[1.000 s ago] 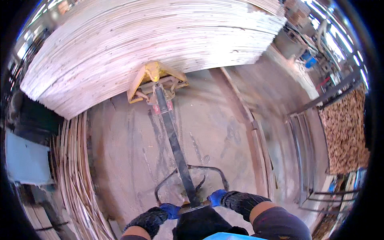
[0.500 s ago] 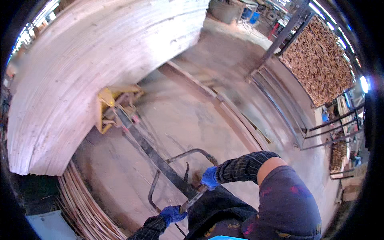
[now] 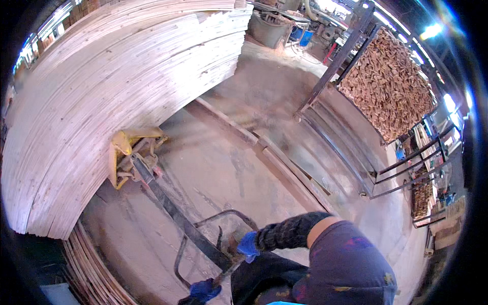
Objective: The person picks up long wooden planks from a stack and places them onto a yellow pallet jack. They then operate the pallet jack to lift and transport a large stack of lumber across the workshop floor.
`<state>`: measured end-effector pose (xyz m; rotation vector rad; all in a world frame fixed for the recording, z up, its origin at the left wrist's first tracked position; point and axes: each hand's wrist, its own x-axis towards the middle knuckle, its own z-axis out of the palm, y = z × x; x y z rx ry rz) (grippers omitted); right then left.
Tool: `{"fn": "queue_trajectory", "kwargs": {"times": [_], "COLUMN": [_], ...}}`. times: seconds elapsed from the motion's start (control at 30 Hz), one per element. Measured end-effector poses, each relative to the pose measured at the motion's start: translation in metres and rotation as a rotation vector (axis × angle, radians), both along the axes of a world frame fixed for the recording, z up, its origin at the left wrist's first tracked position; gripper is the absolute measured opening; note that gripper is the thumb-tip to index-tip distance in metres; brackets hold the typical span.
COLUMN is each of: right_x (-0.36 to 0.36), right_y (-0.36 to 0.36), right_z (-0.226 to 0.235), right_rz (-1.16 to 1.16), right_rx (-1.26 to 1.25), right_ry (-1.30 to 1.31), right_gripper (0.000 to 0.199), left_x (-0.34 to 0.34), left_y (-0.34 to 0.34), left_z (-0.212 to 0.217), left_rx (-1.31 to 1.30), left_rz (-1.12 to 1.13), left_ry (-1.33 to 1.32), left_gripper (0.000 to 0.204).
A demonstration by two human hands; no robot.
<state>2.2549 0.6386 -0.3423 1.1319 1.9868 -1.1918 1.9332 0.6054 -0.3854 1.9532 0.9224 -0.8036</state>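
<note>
Both of my hands wear blue gloves and grip the crossbar handle (image 3: 227, 272) of a pallet jack, low in the view against my dark apron. My left hand (image 3: 204, 290) is closed round the bar's lower left end, partly cut off by shadow near the bottom edge. My right hand (image 3: 248, 247) wraps the upper right end. A long black shaft (image 3: 189, 224) with bent tubular loops runs from the handle to the yellow pallet jack body (image 3: 121, 144). That body stands against a tall stack of pale wooden sheets (image 3: 127, 81); its forks are hidden.
A long low beam (image 3: 284, 160) lies across the dusty floor to the right. Beyond it stands a metal rack (image 3: 335, 134) beside a big pile of small wood pieces (image 3: 389, 84). Thin wooden strips (image 3: 96, 264) lie at lower left. A grey tub (image 3: 269, 30) stands at the back.
The whole view has shifted, so stack, jack, floor beam and my hands all sit lower and further left in it. My grip on the pallet jack handle is the same.
</note>
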Motion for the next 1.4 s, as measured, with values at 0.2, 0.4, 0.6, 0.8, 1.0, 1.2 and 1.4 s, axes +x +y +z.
{"fn": "queue_trajectory", "kwargs": {"times": [0.2,0.4,0.6,0.8,1.0,1.2,1.4], "right_x": [0.002,0.013,0.008,0.005,0.016,0.016,0.011], "right_y": [0.025,-0.016,-0.034,-0.004,0.035,0.006,-0.01], "right_z": [0.045,-0.059,-0.134,-0.008,0.034,-0.05,-0.128], "right_rz": [0.118,0.08,0.068,0.046,0.263,0.324,0.248], "right_rx": [0.033,0.002,-0.118,0.095,0.172,-0.051,-0.103], "right_ry": [0.115,0.056,-0.028,0.059,0.272,0.098,-0.004], "right_gripper": [0.041,0.045,0.041,0.054,0.05,0.032,0.032], "left_x": [-0.02,0.015,0.038,-0.004,-0.01,0.024,0.034], "left_y": [0.006,-0.017,-0.024,-0.031,0.0,-0.011,-0.03], "left_z": [-0.006,-0.096,-0.12,-0.046,0.016,-0.025,-0.117], "left_rx": [-0.461,-0.5,-0.407,0.08,-0.041,-0.26,-0.155], "left_rz": [0.194,-0.052,-0.038,0.113,0.119,0.072,0.006], "left_ry": [-0.251,-0.086,-0.082,-0.027,-0.115,-0.061,-0.057], "left_gripper": [0.063,0.062,0.058,0.053,0.054,0.057,0.055]}}
